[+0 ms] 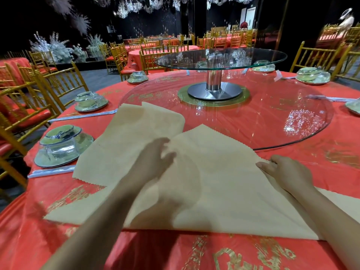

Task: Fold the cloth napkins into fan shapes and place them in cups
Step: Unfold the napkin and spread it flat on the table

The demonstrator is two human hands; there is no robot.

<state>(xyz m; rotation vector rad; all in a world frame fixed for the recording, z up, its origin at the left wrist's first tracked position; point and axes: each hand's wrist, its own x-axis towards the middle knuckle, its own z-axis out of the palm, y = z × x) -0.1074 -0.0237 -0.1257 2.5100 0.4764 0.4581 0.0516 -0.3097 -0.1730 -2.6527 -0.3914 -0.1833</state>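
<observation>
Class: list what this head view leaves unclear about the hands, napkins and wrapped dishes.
Head view:
Left hand: motion blur hides its grip on the top napkin.
Lower napkins: partly covered by the top one.
Wrapped dishes: wrap glare obscures the contents.
Top napkin's right corner: behind the right forearm.

napkins perhaps overlapping on table, bowls left

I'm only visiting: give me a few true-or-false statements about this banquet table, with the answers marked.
1. The nearest napkin is beige. True.
2. The right hand grips the napkin's edge while the left hand touches the napkin. True.
3. The napkin stands in a cup. False: it lies spread on the tablecloth.
4. The tablecloth is blue. False: it is red with gold print.
</observation>
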